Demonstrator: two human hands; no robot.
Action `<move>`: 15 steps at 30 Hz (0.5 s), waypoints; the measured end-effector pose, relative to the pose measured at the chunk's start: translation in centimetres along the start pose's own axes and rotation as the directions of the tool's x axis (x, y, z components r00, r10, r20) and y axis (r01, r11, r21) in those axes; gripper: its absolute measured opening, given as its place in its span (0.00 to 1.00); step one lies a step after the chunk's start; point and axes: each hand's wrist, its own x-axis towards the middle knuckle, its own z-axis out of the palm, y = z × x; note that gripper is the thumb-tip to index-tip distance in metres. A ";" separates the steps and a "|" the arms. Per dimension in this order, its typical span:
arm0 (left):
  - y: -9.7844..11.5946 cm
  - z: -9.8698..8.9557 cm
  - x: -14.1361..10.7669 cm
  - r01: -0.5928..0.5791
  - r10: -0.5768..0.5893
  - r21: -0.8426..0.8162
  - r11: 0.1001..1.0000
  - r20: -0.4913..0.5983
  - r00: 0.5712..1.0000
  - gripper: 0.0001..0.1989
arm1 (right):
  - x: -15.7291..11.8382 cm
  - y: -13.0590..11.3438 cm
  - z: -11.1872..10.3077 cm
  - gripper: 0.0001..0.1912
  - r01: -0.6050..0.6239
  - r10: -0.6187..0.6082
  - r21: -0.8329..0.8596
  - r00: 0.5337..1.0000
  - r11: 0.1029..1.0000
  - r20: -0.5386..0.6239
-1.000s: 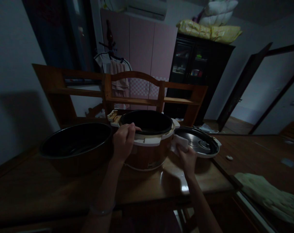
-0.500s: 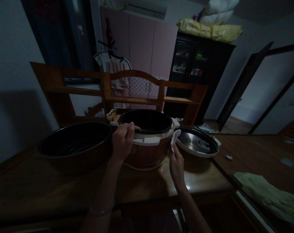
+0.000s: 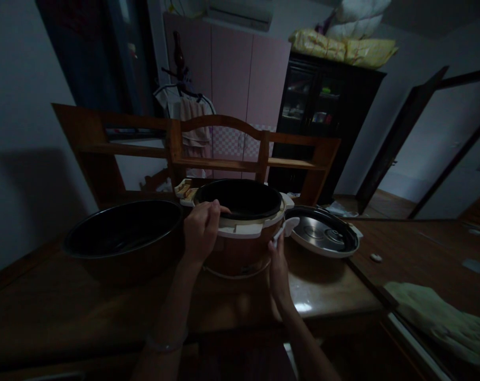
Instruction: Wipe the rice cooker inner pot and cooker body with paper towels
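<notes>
Evidently, in the head view, both hands are at the open cooker [image 3: 240,251].
The left hand [image 3: 201,233] is curled, pinching the cooker's near-left rim; the right hand [image 3: 278,271] pinches a white cloth [image 3: 289,227] just above its fingertips, by the cooker's right side. Since the previous frame, the right hand has shifted left and the cloth tilts outward more. The cooker holds a black inner pot [image 3: 246,216]; its depths and the large black pot [image 3: 121,264] at left look too dark to read.

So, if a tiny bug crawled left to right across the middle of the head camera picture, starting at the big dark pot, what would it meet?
Big dark pot, brown-and-white cooker, upturned lid, little white thing, pale green cloth.
</notes>
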 end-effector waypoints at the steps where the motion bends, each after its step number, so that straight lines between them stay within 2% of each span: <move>1: 0.0 0.0 0.0 -0.003 0.003 -0.003 1.000 -0.002 1.000 0.23 | 0.8 -0.3 -0.2 0.36 0.026 -0.026 0.009 1.000 1.000 -0.005; 3: 0.0 0.0 0.0 -0.006 0.006 -0.009 1.000 -0.007 1.000 0.23 | 1.7 -1.1 -0.5 0.35 0.102 -0.102 -0.001 0.995 0.995 -0.005; 5: 0.0 0.1 0.0 -0.005 0.005 -0.013 1.000 -0.008 1.000 0.22 | 1.3 -1.9 -0.4 0.36 0.176 -0.175 -0.040 0.984 0.984 0.018; 9: -0.1 0.0 0.0 -0.007 0.007 -0.018 1.000 -0.002 1.000 0.22 | -2.3 -1.5 0.7 0.41 0.230 -0.212 -0.182 0.971 0.956 0.113; 12: -0.1 0.0 0.0 -0.009 0.009 -0.011 1.000 0.004 1.000 0.23 | -4.7 0.5 1.3 0.42 0.159 -0.137 -0.213 0.984 0.964 0.114; 15: -0.1 0.0 0.0 -0.007 0.007 -0.005 1.000 0.009 1.000 0.23 | -5.1 2.2 1.3 0.42 -0.002 0.006 -0.121 0.999 0.993 0.033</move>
